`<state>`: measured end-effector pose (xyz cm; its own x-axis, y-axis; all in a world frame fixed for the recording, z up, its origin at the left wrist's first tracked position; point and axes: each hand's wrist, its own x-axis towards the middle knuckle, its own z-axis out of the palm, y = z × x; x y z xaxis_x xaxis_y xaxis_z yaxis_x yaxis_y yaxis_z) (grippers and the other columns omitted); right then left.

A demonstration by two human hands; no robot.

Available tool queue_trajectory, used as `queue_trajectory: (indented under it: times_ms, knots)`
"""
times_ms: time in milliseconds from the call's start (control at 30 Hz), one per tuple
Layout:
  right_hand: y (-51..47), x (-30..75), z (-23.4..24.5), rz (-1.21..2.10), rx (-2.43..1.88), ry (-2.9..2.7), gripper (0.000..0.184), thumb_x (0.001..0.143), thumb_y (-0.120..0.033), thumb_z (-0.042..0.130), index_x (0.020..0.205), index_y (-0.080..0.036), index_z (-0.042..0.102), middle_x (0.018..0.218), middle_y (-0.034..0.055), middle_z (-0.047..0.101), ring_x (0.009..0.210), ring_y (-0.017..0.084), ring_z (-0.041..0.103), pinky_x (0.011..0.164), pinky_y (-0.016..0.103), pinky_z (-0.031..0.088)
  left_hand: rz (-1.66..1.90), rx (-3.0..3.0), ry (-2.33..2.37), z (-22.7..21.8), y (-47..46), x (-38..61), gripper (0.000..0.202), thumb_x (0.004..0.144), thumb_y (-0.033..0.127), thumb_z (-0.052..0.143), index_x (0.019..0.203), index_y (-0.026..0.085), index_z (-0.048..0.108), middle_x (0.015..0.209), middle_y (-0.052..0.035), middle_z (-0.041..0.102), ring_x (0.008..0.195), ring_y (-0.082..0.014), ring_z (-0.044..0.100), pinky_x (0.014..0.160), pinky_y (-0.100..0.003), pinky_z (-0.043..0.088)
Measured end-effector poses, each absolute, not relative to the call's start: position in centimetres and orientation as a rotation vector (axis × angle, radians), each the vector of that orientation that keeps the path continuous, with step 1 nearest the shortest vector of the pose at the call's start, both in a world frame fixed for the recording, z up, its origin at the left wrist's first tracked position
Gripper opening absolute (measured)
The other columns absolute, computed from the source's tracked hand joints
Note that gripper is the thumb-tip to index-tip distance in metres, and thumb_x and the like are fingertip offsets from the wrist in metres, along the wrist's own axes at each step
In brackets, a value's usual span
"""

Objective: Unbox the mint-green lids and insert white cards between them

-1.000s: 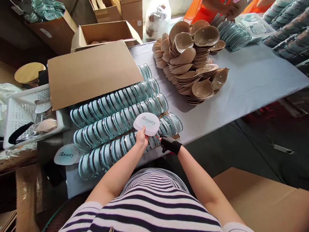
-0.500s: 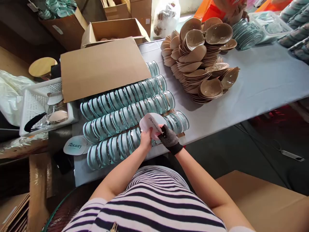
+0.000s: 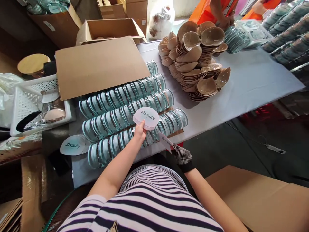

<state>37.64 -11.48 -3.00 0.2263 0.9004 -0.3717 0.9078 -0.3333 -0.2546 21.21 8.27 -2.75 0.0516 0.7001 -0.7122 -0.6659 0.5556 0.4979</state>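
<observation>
My bare left hand (image 3: 140, 132) grips a white oval card (image 3: 147, 116) printed "beauty", its thumb on the face; a second edge shows under it, so it may be a small stack. This card is held over the rows of clear, round-rimmed plastic packs (image 3: 125, 111). Low at the table's front edge, my gloved right hand (image 3: 183, 154) pinches another printed card (image 3: 165, 140), tilted and seen nearly edge-on. More oval cards (image 3: 70, 145) with the same print lie at the left end of the front row.
A cardboard sheet (image 3: 101, 66) covers part of the back rows. Stacks of beige moulded cups (image 3: 190, 61) stand on the table (image 3: 251, 77). A white basket (image 3: 18, 112) sits at the left. Across the table, a person's hands (image 3: 224, 23) touch clear packs (image 3: 235, 39).
My hands have come apart. The right hand has moved down and right with one card, while the left has shifted slightly left and up, its card now flat to view.
</observation>
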Motion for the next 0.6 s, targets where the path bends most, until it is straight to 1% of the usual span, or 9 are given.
queue_trajectory:
  times_ms: [67, 133, 233, 333, 433, 500, 600]
  knots:
    - [-8.3, 35.7, -2.9, -0.766, 2.382, 1.673, 0.039, 0.098, -0.037, 0.047, 0.133, -0.025, 0.059, 0.119, 0.0062, 0.058, 0.109, 0.015, 0.058, 0.085, 0.017, 0.044, 1.047, 0.064, 1.106, -2.9, 8.1, 21.3, 0.036, 0.089, 0.007, 0.059, 0.124, 0.015, 0.062, 0.116, -0.01, 0.069, 0.099, -0.0177, 0.068, 0.096, -0.036, 0.054]
    - [-5.4, 34.6, -2.7, -0.798, 2.368, 1.555, 0.041, 0.102, -0.04, 0.041, 0.135, -0.022, 0.055, 0.115, 0.0093, 0.058, 0.107, 0.016, 0.059, 0.084, 0.018, 0.043, 1.052, 0.077, 1.102, -2.9, 8.1, 21.3, 0.036, 0.088, 0.007, 0.06, 0.124, 0.013, 0.062, 0.115, -0.0111, 0.069, 0.099, -0.0178, 0.068, 0.096, -0.037, 0.054]
    - [-3.6, 34.0, -2.7, -0.766, 2.409, 1.491, 0.042, 0.103, -0.042, 0.034, 0.131, -0.018, 0.054, 0.108, 0.0109, 0.059, 0.098, 0.017, 0.06, 0.08, 0.019, 0.042, 1.047, 0.07, 1.101, -3.0, 8.3, 21.3, 0.036, 0.089, 0.007, 0.059, 0.124, 0.012, 0.061, 0.117, -0.0118, 0.068, 0.097, -0.0176, 0.069, 0.096, -0.038, 0.053]
    - [-4.2, 34.0, -3.1, -0.728, 2.454, 1.545, 0.042, 0.105, -0.037, 0.028, 0.126, -0.016, 0.057, 0.114, 0.011, 0.057, 0.104, 0.017, 0.058, 0.084, 0.02, 0.04, 1.039, 0.087, 1.09, -2.9, 8.4, 21.2, 0.036, 0.089, 0.007, 0.059, 0.124, 0.013, 0.061, 0.117, -0.0114, 0.068, 0.096, -0.0177, 0.069, 0.096, -0.039, 0.053]
    - [-4.4, 33.8, -3.8, -0.818, 2.478, 1.54, 0.039, 0.103, -0.033, 0.032, 0.128, -0.017, 0.057, 0.118, 0.0127, 0.056, 0.108, 0.019, 0.056, 0.089, 0.023, 0.04, 1.03, 0.118, 1.078, -2.9, 8.2, 21.3, 0.035, 0.088, 0.007, 0.06, 0.122, 0.013, 0.062, 0.113, -0.0116, 0.069, 0.096, -0.018, 0.068, 0.096, -0.038, 0.053]
    - [-3.8, 33.6, -4.3, -0.891, 2.476, 1.511, 0.036, 0.101, -0.027, 0.036, 0.128, -0.017, 0.058, 0.117, 0.014, 0.056, 0.107, 0.02, 0.056, 0.09, 0.026, 0.042, 1.022, 0.131, 1.074, -3.0, 8.0, 21.2, 0.033, 0.088, 0.007, 0.06, 0.121, 0.013, 0.063, 0.112, -0.0117, 0.07, 0.097, -0.0178, 0.068, 0.096, -0.037, 0.053]
    - [-2.8, 33.3, -4.7, -1.032, 2.472, 1.484, 0.029, 0.096, -0.019, 0.039, 0.115, -0.012, 0.06, 0.11, 0.0161, 0.057, 0.099, 0.018, 0.058, 0.085, 0.025, 0.044, 1.019, 0.166, 1.054, -3.3, 7.6, 21.2, 0.032, 0.089, 0.009, 0.061, 0.12, 0.013, 0.063, 0.115, -0.0111, 0.069, 0.097, -0.0169, 0.067, 0.096, -0.036, 0.052]
